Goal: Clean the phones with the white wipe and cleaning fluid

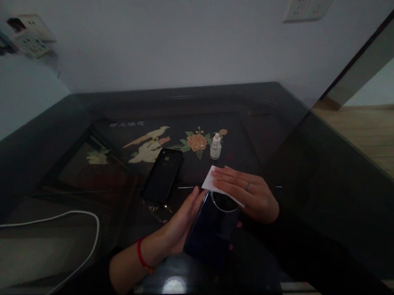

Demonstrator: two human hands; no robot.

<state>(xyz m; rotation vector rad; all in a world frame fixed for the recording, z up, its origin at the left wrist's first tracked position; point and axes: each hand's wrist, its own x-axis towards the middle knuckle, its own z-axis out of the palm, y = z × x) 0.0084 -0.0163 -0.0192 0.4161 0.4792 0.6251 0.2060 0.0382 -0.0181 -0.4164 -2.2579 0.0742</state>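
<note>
My left hand (182, 223) grips a dark blue phone (211, 231) by its left edge, back side up, with a round camera ring near its top. My right hand (248, 194), wearing a ring, lies flat with fingers pressed on a white wipe (209, 182) at the phone's top end. A red string circles my left wrist. A small clear bottle (216, 146) with a white cap stands just beyond the wipe. A black phone case (162, 175) lies to the left of my hands.
A dark glass-topped table (288, 147) with inlaid birds and flowers fills the view. A white cable (70, 216) curves over its near left part. A small chain lies below the case. Wall sockets (308, 4) sit above; wooden floor shows at right.
</note>
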